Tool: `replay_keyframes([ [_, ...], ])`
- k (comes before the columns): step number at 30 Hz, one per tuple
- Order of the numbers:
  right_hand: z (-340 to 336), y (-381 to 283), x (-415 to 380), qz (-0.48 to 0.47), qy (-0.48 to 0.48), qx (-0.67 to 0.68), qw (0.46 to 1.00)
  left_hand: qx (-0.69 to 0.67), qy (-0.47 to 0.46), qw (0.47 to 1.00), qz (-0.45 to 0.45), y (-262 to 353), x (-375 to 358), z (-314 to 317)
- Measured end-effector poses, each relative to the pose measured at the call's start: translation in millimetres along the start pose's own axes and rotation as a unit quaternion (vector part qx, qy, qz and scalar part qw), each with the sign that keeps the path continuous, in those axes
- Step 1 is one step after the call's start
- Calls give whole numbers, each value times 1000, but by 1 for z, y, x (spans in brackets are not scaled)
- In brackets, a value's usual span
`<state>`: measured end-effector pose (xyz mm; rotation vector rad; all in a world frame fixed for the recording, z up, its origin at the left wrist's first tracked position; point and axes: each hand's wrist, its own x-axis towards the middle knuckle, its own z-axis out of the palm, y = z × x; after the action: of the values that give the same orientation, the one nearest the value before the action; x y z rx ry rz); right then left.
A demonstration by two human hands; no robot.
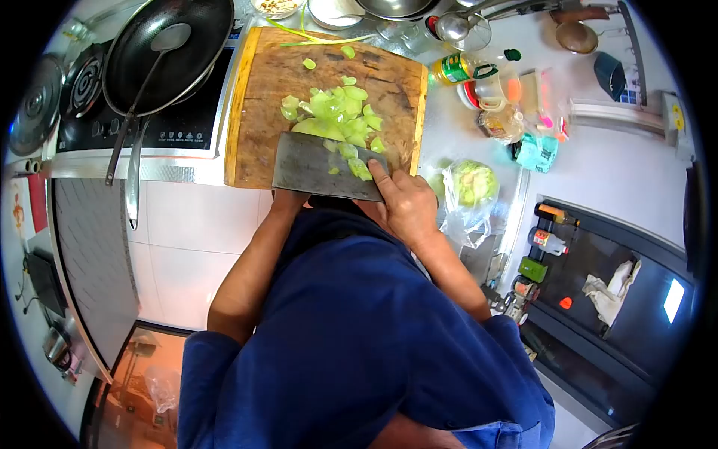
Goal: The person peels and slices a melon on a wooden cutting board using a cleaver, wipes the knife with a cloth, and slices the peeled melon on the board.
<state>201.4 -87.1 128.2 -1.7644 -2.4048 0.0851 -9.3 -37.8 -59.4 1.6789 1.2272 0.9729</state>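
Note:
A wide cleaver [321, 168] lies across the near edge of the wooden cutting board [258, 90], with a few pale green slices [359, 170] on its blade. My right hand [407, 202] grips it at the right end, one finger stretched along the blade. Only the wrist side of my left hand [288, 200] shows at the blade's lower left; its fingers are hidden beneath or behind the blade. Just beyond the cleaver is a pile of green slices [333, 112], with several loose pieces around it.
A black wok [161, 56] with a ladle [170, 39] sits on the stove at left. Right of the board are an oil bottle [452, 69], a bagged green vegetable [475, 185] and a teal bag [537, 153]. Bowls [334, 11] stand behind the board.

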Motion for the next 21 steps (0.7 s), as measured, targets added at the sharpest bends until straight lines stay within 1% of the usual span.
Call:
replay_keyframes([
  [1, -1, -1, 0, -7, -3, -5, 1000, -5, 7, 1000, -2, -6, -2, 2],
  [3, -2, -1, 2, 1, -15, -2, 1000, 22, 27, 995, 91, -18, 0, 11],
  [5, -2, -3, 3, 3, -9, 6, 1000, 3, 36, 996, 78, -22, 1, 21],
  [7, -3, -2, 6, 6, -1, 16, 1000, -14, 42, 997, 68, -12, 6, 20],
  [9, -5, 1, 9, 4, -12, 19, 1000, 60, 61, 994, 66, 2, 14, 19],
  [10, -5, 4, 9, 2, -12, 17, 1000, 60, 64, 994, 66, 9, 18, 18],
  [12, -3, 11, 9, 1, -23, 27, 999, -93, 91, 991, -34, 22, 27, 16],
  [13, -4, 11, 10, -1, -24, 26, 999, -94, 93, 991, -35, 31, 30, 11],
  [15, -7, 10, 11, 7, -34, 32, 999, -166, 83, 981, -63, 46, 33, 4],
  [19, -12, 9, 6, 10, -44, 28, 999, -187, 98, 976, -58, 49, 34, 5],
  [21, -17, 6, 4, 27, -49, 6, 998, -169, 142, 974, 57, 49, 37, 7],
])
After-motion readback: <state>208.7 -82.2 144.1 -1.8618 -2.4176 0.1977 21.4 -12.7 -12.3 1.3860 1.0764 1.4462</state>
